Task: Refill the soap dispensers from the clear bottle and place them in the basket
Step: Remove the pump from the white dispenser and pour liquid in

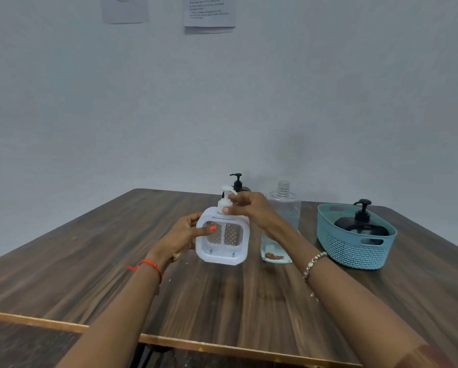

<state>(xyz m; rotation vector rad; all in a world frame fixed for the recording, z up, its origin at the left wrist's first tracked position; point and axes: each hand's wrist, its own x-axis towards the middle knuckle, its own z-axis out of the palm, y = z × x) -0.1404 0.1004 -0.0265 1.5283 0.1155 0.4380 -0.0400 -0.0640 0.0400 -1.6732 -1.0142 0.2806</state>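
Note:
A white square soap dispenser [230, 248] with a white pump stands on the wooden table [89, 261]. My left hand [185, 235] grips its left side, thumb across the front. The fingers of my right hand [249, 208] pinch the neck of the pump at its top. Just right of it stands the clear bottle [283, 208], uncapped, with a little liquid at the bottom, partly hidden by my right wrist. A black pump dispenser [362, 224] sits inside the teal basket [355, 251] at the right. Another black pump dispenser [238, 181] stands behind the white one, mostly hidden.
The table's front edge [169, 341] runs close to me, with a drop beyond it. A grey wall with paper notices [209, 11] rises behind the table.

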